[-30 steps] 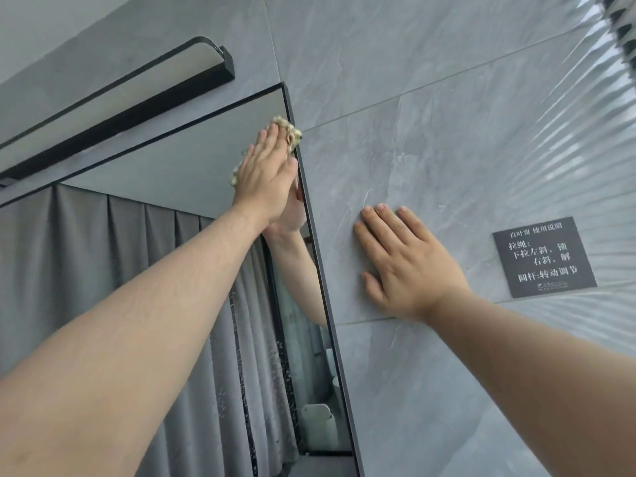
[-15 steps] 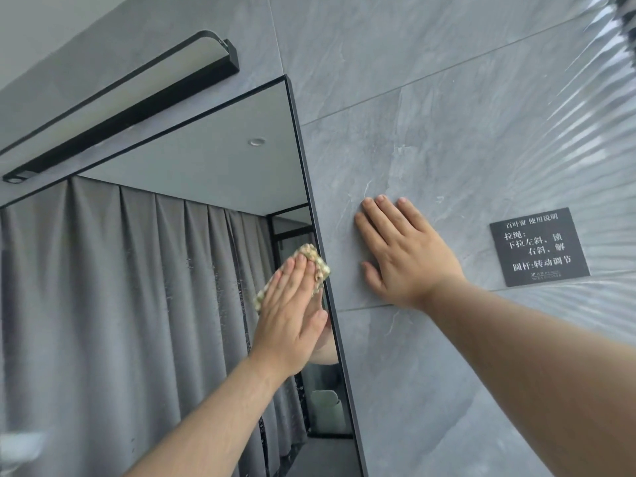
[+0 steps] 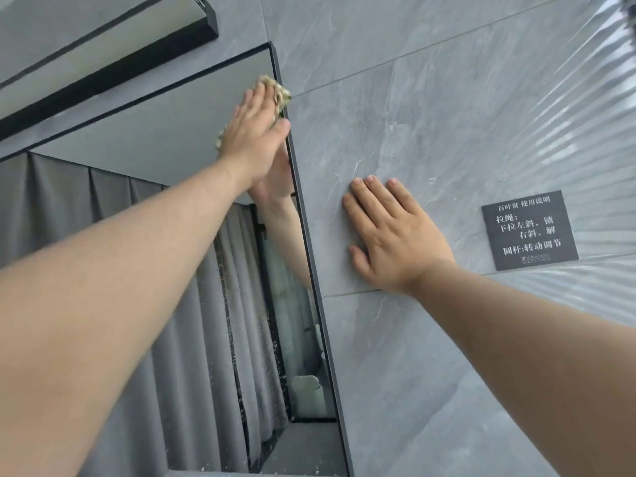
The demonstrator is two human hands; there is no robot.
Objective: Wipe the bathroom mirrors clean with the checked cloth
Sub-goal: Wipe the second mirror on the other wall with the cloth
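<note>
Grey tiled wall (image 3: 430,98) w/ black-framed mirror (image 3: 155,139). Right hand (image 3: 395,235) flat on tile, fingers straight. Left hand (image 3: 253,132), fingers straight & together, presses checked cloth (image 3: 280,92) at mirror's top right corner. Cloth looks soft, light; best held under flat palm.
</note>
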